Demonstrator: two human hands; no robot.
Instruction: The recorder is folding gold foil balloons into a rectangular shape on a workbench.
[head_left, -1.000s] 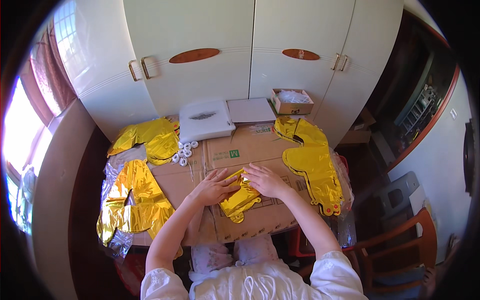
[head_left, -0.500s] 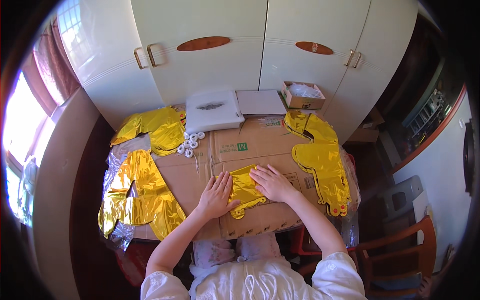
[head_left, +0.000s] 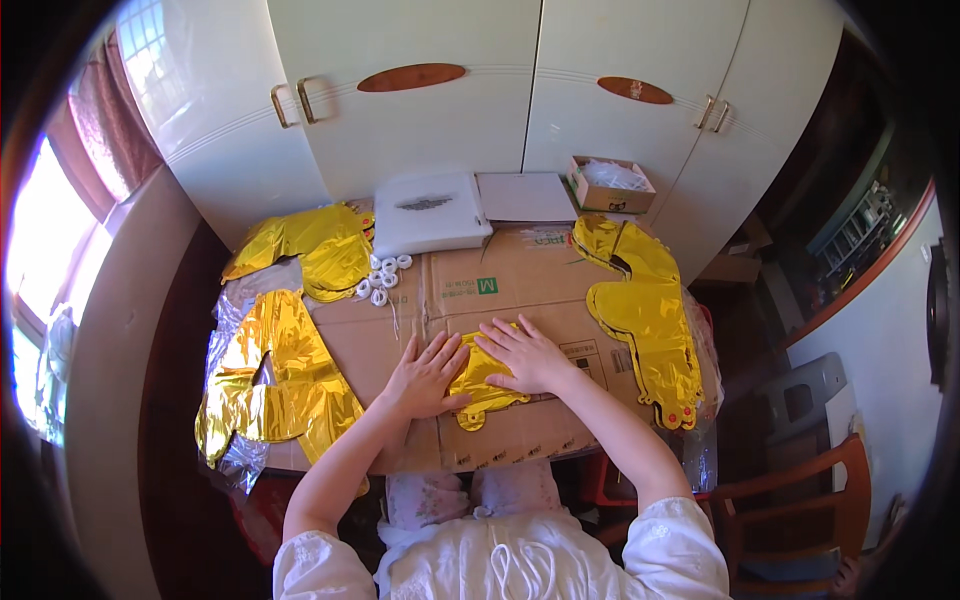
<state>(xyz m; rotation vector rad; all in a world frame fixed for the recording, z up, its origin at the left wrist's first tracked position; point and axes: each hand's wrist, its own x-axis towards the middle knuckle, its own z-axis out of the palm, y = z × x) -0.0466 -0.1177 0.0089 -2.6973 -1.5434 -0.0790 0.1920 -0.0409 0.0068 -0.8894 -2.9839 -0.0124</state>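
Note:
A folded piece of gold foil balloon (head_left: 484,388) lies flat on the cardboard, with a small rounded tab toward me. My left hand (head_left: 427,378) rests palm down on its left side, fingers stretched out. Across its upper right part spreads my right hand (head_left: 528,358), palm down with fingers apart and covering some of the foil. Neither hand grips anything. To the left lies a flat A-shaped gold foil balloon (head_left: 295,400). More flat gold foil balloons are at the back left (head_left: 335,265) and in a pile along the right (head_left: 655,330).
Flattened cardboard (head_left: 540,290) covers the table. Several white ribbon rolls (head_left: 382,282) sit beside a white box (head_left: 430,215). Behind are a flat white panel (head_left: 525,198), an open carton (head_left: 613,202) holding clear plastic, and a white cabinet (head_left: 430,125). A wooden chair (head_left: 858,490) stands at right.
My right hand has slid left and slightly away from me over the folded foil, covering more of its upper part. My left hand has shifted only a little.

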